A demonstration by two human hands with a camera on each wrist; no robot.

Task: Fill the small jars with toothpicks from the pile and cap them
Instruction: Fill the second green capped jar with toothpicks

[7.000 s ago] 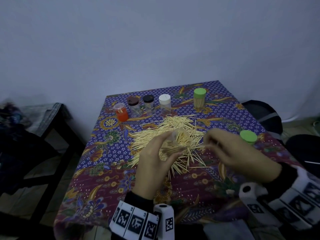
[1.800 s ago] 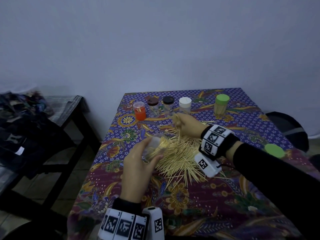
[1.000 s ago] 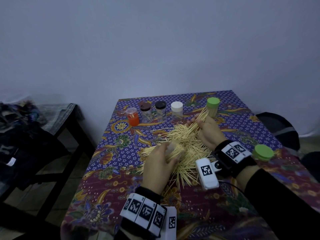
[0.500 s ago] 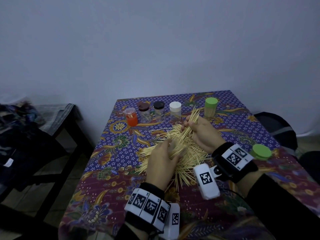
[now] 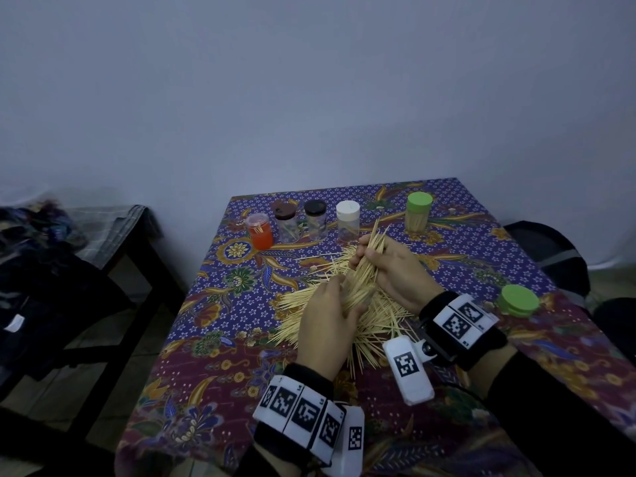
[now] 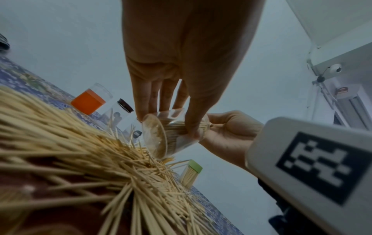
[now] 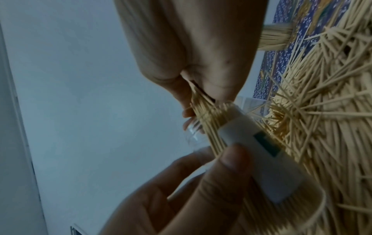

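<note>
Left grip (image 5: 327, 318): grasping clear jar (image 6: 171, 135), tilted over the pile (image 5: 344, 304), mid-tabletop (image 5: 241, 304).
Right grip (image 5: 392, 266): pinching toothpick bundle (image 5: 370, 256), ends in jar mouth.
Far row: capped jars (image 5: 347, 218).

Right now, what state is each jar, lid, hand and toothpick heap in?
clear jar: uncapped, tilted, partly filled, held by the left hand.
right hand: pinching a toothpick bundle, feeding it into the jar mouth.
green-capped jar: capped, upright, full.
white-capped jar: capped, upright.
loose green lid: lying on the tablecloth.
toothpick pile: loose, scattered.
</note>
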